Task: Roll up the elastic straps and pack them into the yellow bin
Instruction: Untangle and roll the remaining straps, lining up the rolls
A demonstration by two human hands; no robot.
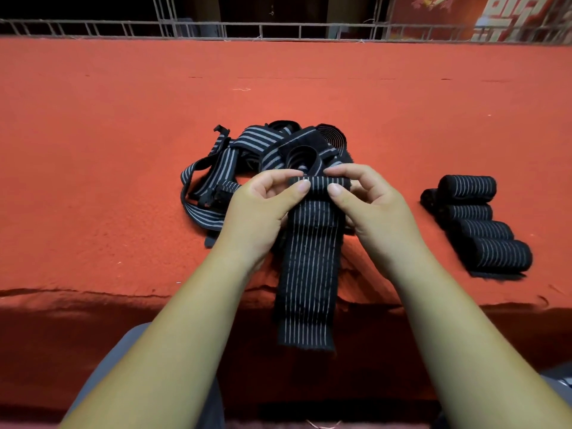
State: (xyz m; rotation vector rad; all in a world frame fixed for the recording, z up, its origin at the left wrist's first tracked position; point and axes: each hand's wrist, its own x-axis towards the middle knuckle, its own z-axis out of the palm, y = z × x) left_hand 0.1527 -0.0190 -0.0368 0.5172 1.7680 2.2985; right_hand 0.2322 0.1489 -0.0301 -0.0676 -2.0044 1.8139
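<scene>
**Both hands pinch a partly rolled strap at the table edge**

The left hand (263, 199) and right hand (374, 199) are held side by side over the near edge of the table, with bare forearms coming up from the bottom of the view. Both grip the rolled top of one strap (309, 274). The thumbs press on the near face and the fingers curl over the far side, left hand on the left end and right hand on the right end. The pinch is tight and neither hand holds anything else.

The strap is wide, flat, black woven elastic with thin pale stripes running lengthwise. Its top is wound into a small tube. The rest hangs straight down past the table edge, and the bottom end looks fuzzy.

Just behind the hands lies a pile of straps (235, 162): loose, tangled, black with grey stripes. One coil in it shows a spiral end.

To the right, apart from the hands, several rolled straps (483, 230) lie as cylinders in a row, touching each other.

The red cloth (123, 150) is felt-like and nubby, and drapes over the front edge. A metal railing (278, 27) runs along the far side.
</scene>
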